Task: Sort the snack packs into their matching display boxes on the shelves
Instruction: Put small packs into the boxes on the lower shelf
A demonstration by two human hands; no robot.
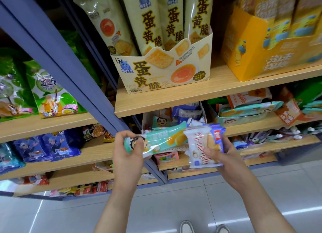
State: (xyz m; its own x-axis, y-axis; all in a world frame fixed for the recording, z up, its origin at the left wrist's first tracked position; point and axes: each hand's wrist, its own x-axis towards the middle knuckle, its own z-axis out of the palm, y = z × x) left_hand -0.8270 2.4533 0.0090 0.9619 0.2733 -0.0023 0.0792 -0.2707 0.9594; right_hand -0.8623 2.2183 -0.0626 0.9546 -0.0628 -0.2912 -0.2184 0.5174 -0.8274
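Observation:
My left hand grips the left end of a long teal snack pack with a cartoon face, held level in front of the shelves. My right hand holds a white pack with red lettering together with a blue-and-white pack behind it. Just behind the held packs stands a white display box with mixed teal and blue packs in it. To its right a teal display box holds several similar teal packs.
On the shelf above stand a cream display box of tall cracker bags and a yellow box. A blue upright post divides the shelving; green and blue bags fill the left bays. Grey tiled floor and my shoes lie below.

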